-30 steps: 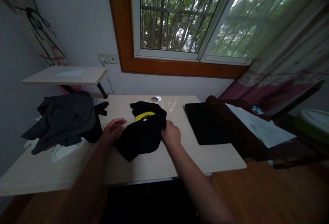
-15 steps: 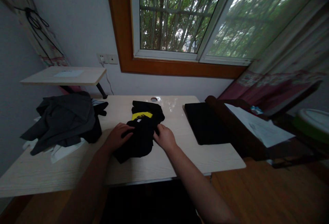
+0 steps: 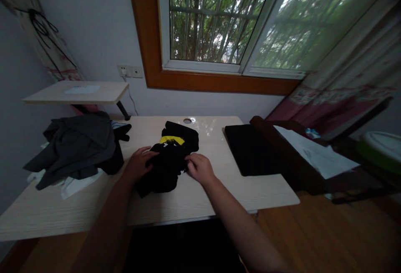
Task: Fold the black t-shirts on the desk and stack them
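A folded black garment (image 3: 166, 168) with a yellow printed patch (image 3: 172, 140) lies in the middle of the table, its exact kind hidden by the folds. My left hand (image 3: 138, 166) is at its left edge, cloth between the thumb and the fingers. At the opposite edge, my right hand (image 3: 201, 168) pinches the cloth with thumb and fingertips. Some of the fingertips are lost in the dark fabric.
A heap of dark grey clothes (image 3: 83, 145) with white cloth under it sits on the table's left, before a small raised shelf (image 3: 75, 93). To the right lies a flat black item (image 3: 250, 150), beside a brown surface bearing a paper sheet (image 3: 313, 152). Behind is a window (image 3: 219, 18).
Both hands have shifted slightly to the left along with the garment's near part. The top fold looks straighter, and the garment's right edge is drawn in a little.
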### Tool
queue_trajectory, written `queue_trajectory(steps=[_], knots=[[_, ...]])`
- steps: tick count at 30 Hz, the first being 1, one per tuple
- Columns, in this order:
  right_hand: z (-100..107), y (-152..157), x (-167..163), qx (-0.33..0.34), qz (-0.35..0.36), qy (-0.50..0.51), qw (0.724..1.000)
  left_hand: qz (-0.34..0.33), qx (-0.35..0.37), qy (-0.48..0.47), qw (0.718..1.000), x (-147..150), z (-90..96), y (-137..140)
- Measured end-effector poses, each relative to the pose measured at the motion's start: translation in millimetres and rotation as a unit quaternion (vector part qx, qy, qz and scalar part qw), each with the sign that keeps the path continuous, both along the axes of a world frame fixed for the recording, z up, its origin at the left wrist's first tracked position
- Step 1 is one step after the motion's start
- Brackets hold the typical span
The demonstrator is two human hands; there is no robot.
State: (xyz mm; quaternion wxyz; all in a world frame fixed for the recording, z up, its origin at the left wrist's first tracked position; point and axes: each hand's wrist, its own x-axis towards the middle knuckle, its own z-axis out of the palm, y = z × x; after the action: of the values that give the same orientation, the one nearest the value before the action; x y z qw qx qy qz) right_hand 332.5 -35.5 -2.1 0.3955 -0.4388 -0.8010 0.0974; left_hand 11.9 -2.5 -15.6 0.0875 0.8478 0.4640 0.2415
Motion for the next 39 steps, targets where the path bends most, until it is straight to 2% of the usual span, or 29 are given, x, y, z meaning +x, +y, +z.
queue_trajectory(steps=[3,5,7,10,16,24,26,28,33,39], knots=[[3,6,5,0.007,-0.105,0.059,0.993,-0.005,-0.004,0.001,1.000,-3,-2.1,2],[3,12,9,0.004,-0.159,0.052,0.986,-0.010,-0.006,0.007,1.000,-3,-2.3,3],[-1,16,10,-0.004,-0.182,0.016,0.983,-0.010,-0.010,0.018,1.000,-2,-2.3,4],[-6,19,9,-0.024,-0.182,-0.050,0.982,0.024,-0.009,0.045,0.999,-3,-3.3,6],[-3,17,4,-0.051,-0.179,-0.093,0.978,0.182,0.048,0.057,0.980,-12,-7.5,8],[-2,12,2,-0.052,-0.136,-0.113,0.983,0.214,0.109,-0.031,0.970,-18,6.2,5],[-4,13,3,-0.038,-0.136,-0.099,0.985,0.204,0.108,-0.054,0.971,-15,11.3,2],[-6,15,4,-0.020,-0.142,-0.072,0.987,0.165,0.085,-0.071,0.980,-10,15.0,0],[-9,19,4,-0.029,-0.151,-0.049,0.987,0.037,-0.027,-0.078,0.996,3,18.7,-6],[-6,17,4,-0.062,-0.185,-0.071,0.978,0.012,-0.072,-0.075,0.994,10,20.4,-12]])
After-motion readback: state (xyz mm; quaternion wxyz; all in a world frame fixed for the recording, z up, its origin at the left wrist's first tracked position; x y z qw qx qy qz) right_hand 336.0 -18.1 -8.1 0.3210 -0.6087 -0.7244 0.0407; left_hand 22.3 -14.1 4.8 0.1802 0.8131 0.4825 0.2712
